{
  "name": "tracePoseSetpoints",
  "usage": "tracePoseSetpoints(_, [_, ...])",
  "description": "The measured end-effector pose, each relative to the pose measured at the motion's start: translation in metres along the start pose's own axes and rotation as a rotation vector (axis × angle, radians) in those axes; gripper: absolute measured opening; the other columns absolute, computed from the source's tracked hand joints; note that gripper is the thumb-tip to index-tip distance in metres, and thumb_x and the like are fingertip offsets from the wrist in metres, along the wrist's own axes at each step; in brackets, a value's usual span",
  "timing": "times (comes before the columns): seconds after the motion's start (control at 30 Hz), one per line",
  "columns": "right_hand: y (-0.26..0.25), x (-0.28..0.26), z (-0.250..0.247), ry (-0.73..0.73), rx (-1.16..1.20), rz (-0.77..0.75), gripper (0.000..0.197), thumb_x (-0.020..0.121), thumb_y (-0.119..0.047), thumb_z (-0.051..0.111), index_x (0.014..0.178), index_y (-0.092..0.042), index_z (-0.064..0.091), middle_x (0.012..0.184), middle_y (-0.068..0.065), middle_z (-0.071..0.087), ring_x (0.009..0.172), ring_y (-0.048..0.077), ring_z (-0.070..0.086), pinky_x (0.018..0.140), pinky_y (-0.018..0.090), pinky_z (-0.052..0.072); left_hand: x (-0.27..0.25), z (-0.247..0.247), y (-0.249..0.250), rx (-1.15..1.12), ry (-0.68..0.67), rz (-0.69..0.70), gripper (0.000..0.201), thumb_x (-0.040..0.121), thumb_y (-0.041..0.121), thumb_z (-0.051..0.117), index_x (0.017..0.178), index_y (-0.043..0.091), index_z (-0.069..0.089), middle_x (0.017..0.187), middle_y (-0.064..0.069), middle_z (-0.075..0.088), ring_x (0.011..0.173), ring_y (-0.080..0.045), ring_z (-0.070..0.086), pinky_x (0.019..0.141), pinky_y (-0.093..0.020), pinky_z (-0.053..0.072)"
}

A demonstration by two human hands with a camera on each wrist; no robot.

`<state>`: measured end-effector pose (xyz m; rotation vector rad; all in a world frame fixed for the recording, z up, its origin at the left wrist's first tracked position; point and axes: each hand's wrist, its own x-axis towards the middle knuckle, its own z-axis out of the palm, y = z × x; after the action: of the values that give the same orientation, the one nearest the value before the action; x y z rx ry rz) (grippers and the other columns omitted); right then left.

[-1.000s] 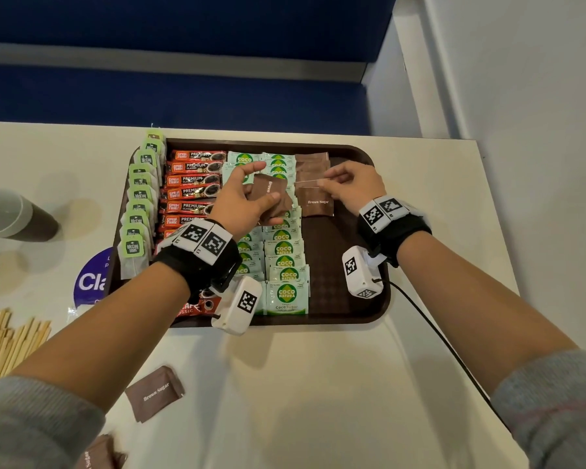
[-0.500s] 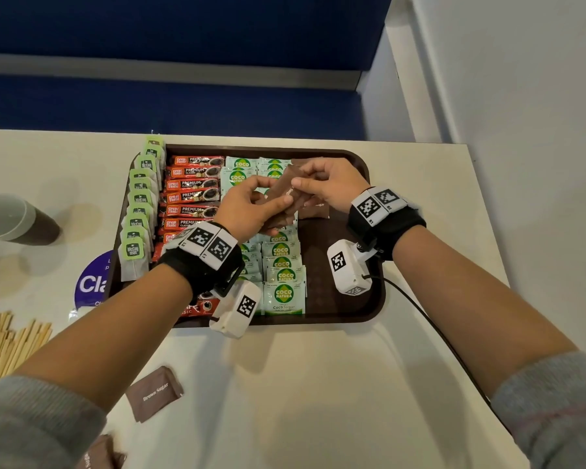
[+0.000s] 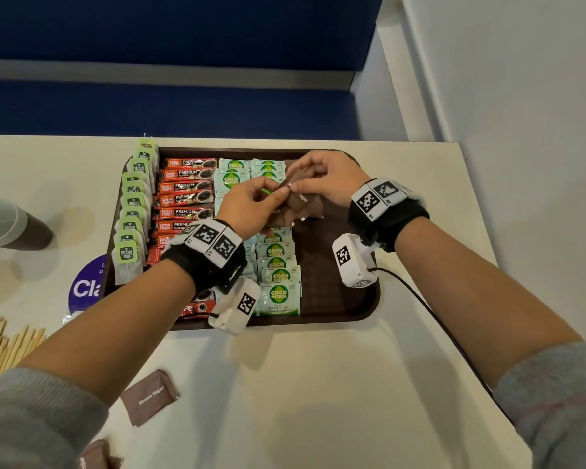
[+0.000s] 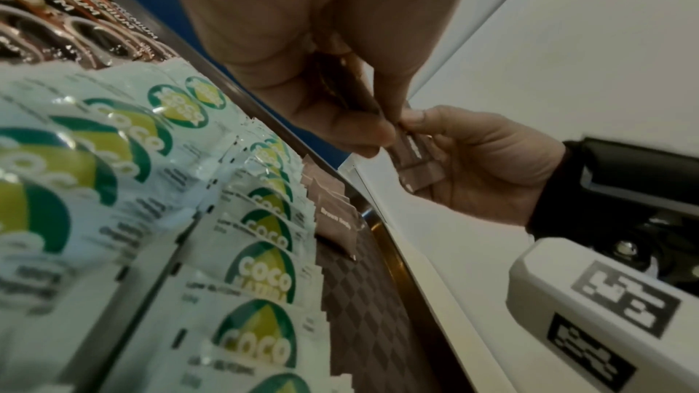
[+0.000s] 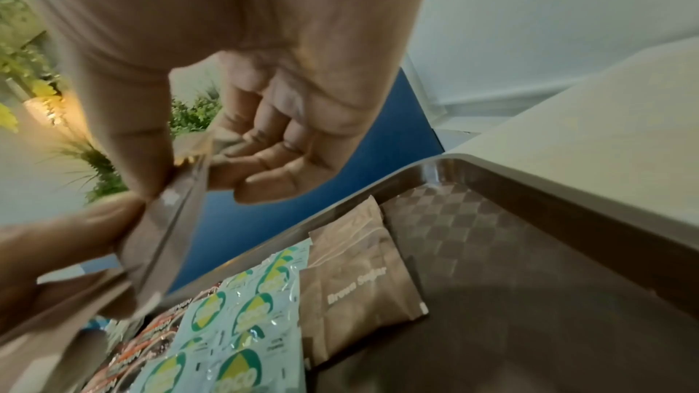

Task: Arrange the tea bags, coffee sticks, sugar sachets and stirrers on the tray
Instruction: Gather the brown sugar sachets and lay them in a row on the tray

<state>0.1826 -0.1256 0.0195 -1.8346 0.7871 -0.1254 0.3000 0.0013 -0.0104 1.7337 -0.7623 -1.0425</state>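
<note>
Both hands meet above the far middle of the brown tray (image 3: 345, 299). My left hand (image 3: 271, 198) grips a small stack of brown sugar sachets (image 3: 298, 206). My right hand (image 3: 296, 187) pinches the top sachet (image 5: 178, 205) of that stack between thumb and forefinger. More brown sugar sachets (image 5: 359, 277) lie flat at the tray's far right. On the tray are rows of green-tagged tea bags (image 3: 132, 211), red coffee sticks (image 3: 183, 199) and white-green Coco sugar sachets (image 3: 278, 275). Wooden stirrers (image 3: 0, 346) lie on the table at the left.
A loose brown sugar sachet (image 3: 149, 397) lies on the white table near me, with another (image 3: 95, 455) at the bottom edge. A cup (image 3: 7, 225) stands at the far left beside a blue sticker (image 3: 85, 286). The tray's right part (image 4: 363, 304) is bare. A cable (image 3: 430, 316) runs off the right wrist.
My right hand left the sachets lying in the tray and came to the left hand's stack, where it now pinches the top sachet. Both hands rose slightly and drew together.
</note>
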Motion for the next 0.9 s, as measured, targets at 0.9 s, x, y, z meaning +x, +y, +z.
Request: tracePoseSetpoints(0.9, [0.077,-0.003,0.012,0.216,-0.087,0.341,0.020,0.079,-0.008,0.073,0.094,-0.011,0.060,0.071,0.002,0.057,0.061,0.014,0.059,0.065,0.025,0.056,-0.001,-0.015,-0.009,-0.099,0.109,-0.093,0.021,0.091,0.004,0.059,0.111,0.010,0.062,0.082,-0.005,0.060,0.067,-0.016,0.063,0.048,-0.019,0.055])
